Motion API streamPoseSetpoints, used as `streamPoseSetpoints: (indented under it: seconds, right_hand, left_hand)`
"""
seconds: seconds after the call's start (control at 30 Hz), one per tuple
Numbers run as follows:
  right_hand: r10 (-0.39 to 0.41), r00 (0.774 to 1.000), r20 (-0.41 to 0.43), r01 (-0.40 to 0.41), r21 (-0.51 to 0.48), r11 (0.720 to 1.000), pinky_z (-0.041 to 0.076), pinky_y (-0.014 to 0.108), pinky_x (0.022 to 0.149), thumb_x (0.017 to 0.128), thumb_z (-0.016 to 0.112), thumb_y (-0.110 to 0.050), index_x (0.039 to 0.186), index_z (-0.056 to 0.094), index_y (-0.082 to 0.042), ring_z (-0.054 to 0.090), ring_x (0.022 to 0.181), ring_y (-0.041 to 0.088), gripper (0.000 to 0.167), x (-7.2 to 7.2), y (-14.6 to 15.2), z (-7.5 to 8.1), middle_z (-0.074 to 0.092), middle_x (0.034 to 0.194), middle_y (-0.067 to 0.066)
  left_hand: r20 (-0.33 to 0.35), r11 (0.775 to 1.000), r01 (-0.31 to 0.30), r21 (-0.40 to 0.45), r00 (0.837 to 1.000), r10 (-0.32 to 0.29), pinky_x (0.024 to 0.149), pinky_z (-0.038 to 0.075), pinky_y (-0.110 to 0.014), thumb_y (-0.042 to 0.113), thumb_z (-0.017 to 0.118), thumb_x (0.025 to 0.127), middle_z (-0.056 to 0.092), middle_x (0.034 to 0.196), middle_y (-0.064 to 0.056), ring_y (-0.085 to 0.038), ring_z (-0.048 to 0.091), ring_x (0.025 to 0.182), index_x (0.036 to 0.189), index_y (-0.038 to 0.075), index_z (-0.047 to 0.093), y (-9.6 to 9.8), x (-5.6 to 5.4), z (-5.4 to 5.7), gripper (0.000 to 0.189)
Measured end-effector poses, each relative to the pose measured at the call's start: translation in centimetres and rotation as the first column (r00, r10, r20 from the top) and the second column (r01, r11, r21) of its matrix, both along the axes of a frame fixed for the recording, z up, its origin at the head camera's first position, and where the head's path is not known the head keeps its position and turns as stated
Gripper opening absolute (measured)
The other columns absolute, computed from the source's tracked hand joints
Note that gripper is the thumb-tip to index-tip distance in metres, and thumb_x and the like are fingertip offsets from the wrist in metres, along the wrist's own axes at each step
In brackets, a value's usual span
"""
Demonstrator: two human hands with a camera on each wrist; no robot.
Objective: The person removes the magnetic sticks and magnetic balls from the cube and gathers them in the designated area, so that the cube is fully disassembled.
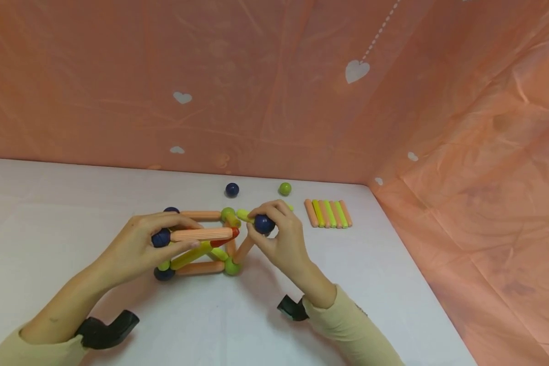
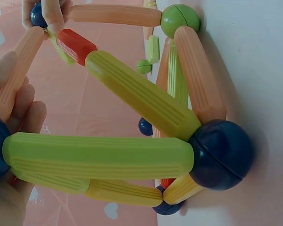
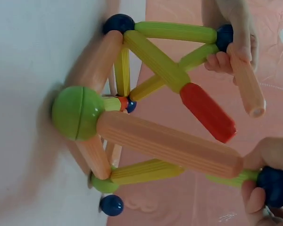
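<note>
My left hand (image 1: 130, 246) grips a peach stick (image 1: 201, 234) near the blue ball (image 1: 161, 238) at its end. This ball is an upper corner of a frame of sticks and balls. At the frame's base are a blue ball (image 2: 221, 155) and a green ball (image 3: 75, 113). A yellow stick with a red end (image 3: 207, 113) slants up from the base blue ball. My right hand (image 1: 285, 241) pinches another blue ball (image 1: 264, 224), which has a yellow-green stick on it. A peach stick (image 3: 170, 143) leans from the green ball toward that hand.
Behind the frame lie a loose blue ball (image 1: 232, 190) and a loose green ball (image 1: 285, 188). Several peach, yellow and green sticks (image 1: 328, 213) lie side by side at the right. An orange cloth (image 1: 274, 101) with white hearts hangs behind the white table (image 1: 219, 325).
</note>
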State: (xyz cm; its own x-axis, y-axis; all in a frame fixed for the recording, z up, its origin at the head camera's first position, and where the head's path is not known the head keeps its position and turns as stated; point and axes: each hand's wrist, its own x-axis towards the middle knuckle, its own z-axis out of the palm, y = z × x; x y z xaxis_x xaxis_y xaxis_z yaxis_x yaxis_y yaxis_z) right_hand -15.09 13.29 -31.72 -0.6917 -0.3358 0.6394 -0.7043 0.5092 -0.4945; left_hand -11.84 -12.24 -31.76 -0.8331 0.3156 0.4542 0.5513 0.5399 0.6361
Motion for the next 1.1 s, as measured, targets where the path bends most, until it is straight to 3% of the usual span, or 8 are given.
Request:
streamPoseSetpoints:
  seconds: [0.13,0.3,0.53,0.7,0.8,0.93,1.03,1.1]
  right_hand:
    - [0.025,1.0,0.016,-0.025,0.056,0.998,0.053,0.023,0.065,0.077,0.073,-0.001,0.09,0.068,-0.004,0.058,0.08,0.016,0.014,0.3,-0.2,0.3,0.059,0.09,0.007]
    - [0.014,1.0,0.013,-0.015,0.115,0.993,0.051,0.028,0.056,0.076,0.072,0.002,0.091,0.068,-0.003,0.056,0.074,0.015,0.017,0.4,-0.5,0.4,0.06,0.088,0.007]
    - [0.024,1.0,-0.011,-0.022,0.159,0.987,0.055,0.024,0.073,0.077,0.072,0.005,0.088,0.066,-0.002,0.061,0.079,0.017,0.015,0.4,-0.9,0.5,0.062,0.084,0.006]
    - [0.032,0.999,-0.037,-0.025,0.17,0.985,0.056,0.028,0.077,0.078,0.073,0.006,0.086,0.063,-0.002,0.063,0.081,0.018,0.015,0.2,-1.1,0.4,0.064,0.083,0.007]
    - [0.035,0.999,-0.022,-0.031,0.165,0.986,0.056,0.029,0.081,0.078,0.075,0.002,0.09,0.064,-0.001,0.065,0.087,0.021,0.017,0.1,-1.1,0.5,0.066,0.091,0.01]
    - [0.05,0.998,0.044,-0.054,0.106,0.993,0.055,0.028,0.083,0.077,0.08,-0.007,0.096,0.066,-0.002,0.065,0.093,0.02,0.024,0.0,-0.5,0.6,0.067,0.099,0.01]
    - [0.043,0.989,0.139,-0.041,-0.019,0.999,0.054,0.024,0.07,0.078,0.08,-0.01,0.098,0.067,-0.004,0.063,0.083,0.015,0.024,-0.5,0.2,0.8,0.068,0.095,0.009]
    - [0.023,0.972,0.232,0.001,-0.104,0.995,0.05,0.022,0.059,0.08,0.078,-0.012,0.099,0.067,-0.006,0.059,0.071,0.012,0.023,-1.2,0.8,1.0,0.066,0.088,0.009]
  left_hand:
    - [0.001,1.0,0.006,0.006,1.0,-0.006,0.076,0.051,-0.024,0.022,0.078,0.081,0.07,0.095,0.008,-0.009,0.06,0.085,0.1,0.02,0.071,0.0,-0.1,0.1,0.021]
    - [0.025,1.0,0.01,0.01,1.0,-0.01,0.077,0.051,-0.026,0.023,0.077,0.082,0.071,0.096,0.006,-0.011,0.061,0.087,0.101,0.019,0.071,0.0,-0.2,0.2,0.021]
    - [-0.009,1.0,0.015,0.022,1.0,-0.015,0.074,0.051,-0.024,0.02,0.078,0.08,0.07,0.094,0.008,-0.006,0.06,0.084,0.101,0.019,0.071,-0.1,-0.3,0.1,0.022]
    - [-0.033,0.997,0.055,0.053,0.998,-0.053,0.059,0.045,-0.02,0.015,0.079,0.079,0.071,0.092,0.007,-0.002,0.054,0.069,0.1,0.017,0.071,-0.2,-0.4,0.0,0.023]
    - [-0.003,0.998,0.04,0.045,0.999,-0.04,0.063,0.047,-0.022,0.018,0.078,0.08,0.071,0.093,0.008,-0.004,0.056,0.074,0.1,0.019,0.071,-0.2,-0.4,0.0,0.021]
    - [0.036,1.0,0.007,0.024,0.999,-0.008,0.077,0.051,-0.027,0.023,0.077,0.082,0.07,0.097,0.009,-0.009,0.06,0.089,0.1,0.022,0.071,-0.3,-0.3,0.2,0.019]
    - [0.037,1.0,0.009,0.025,0.999,-0.01,0.076,0.051,-0.027,0.023,0.077,0.082,0.07,0.097,0.008,-0.009,0.06,0.088,0.1,0.022,0.071,-0.3,-0.3,0.3,0.019]
    - [0.029,1.0,0.007,0.028,1.0,-0.008,0.075,0.05,-0.026,0.023,0.077,0.082,0.07,0.096,0.009,-0.007,0.059,0.086,0.1,0.022,0.071,-0.4,-0.3,0.3,0.019]
